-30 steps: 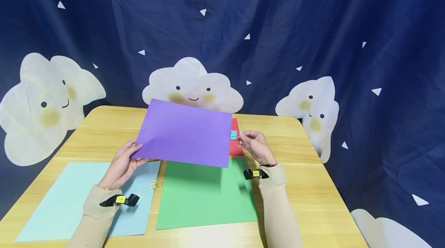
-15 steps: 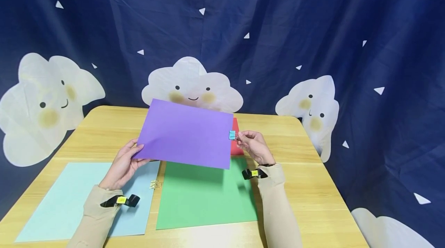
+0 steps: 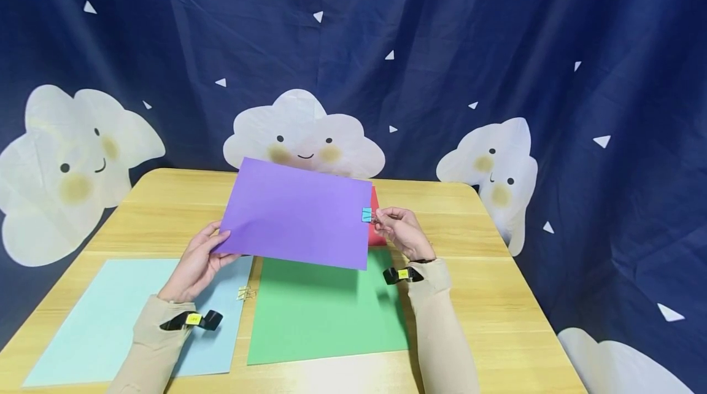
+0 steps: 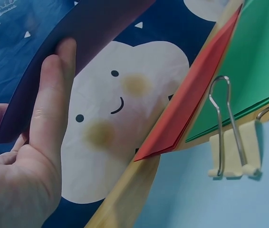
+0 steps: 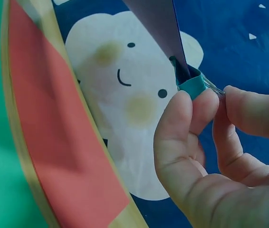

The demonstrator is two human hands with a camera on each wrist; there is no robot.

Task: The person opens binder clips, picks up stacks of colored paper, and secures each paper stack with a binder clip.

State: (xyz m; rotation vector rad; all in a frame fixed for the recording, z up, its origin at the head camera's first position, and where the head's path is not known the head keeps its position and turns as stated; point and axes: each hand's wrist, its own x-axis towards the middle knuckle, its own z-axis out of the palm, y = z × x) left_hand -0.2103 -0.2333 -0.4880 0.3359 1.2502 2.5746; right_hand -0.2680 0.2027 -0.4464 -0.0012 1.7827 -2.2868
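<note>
A purple sheet of paper (image 3: pixel 298 216) is held up off the table, tilted toward me. My left hand (image 3: pixel 193 268) pinches its lower left corner, thumb in front and fingers behind. At the sheet's right edge, my right hand (image 3: pixel 405 231) pinches the wire handles of a teal binder clip (image 3: pixel 367 215) between thumb and fingers. In the right wrist view the teal clip (image 5: pixel 191 86) straddles the paper edge, which sits inside its mouth. Below lie a green paper stack (image 3: pixel 331 320) and a red one (image 3: pixel 377 228), the latter mostly hidden behind the purple sheet.
Light blue paper (image 3: pixel 105 320) lies at the left of the wooden table (image 3: pixel 469 314), with a pale yellow binder clip (image 3: pixel 243 293) on its right edge. A dark blue curtain (image 3: pixel 431 13) with cloud prints hangs behind the table's far edge.
The teal clip has moved slightly left, from the rim of the purple sheet to overlapping it. The right hand shifted left with it; the left hand keeps its pinch, drifting slightly right.
</note>
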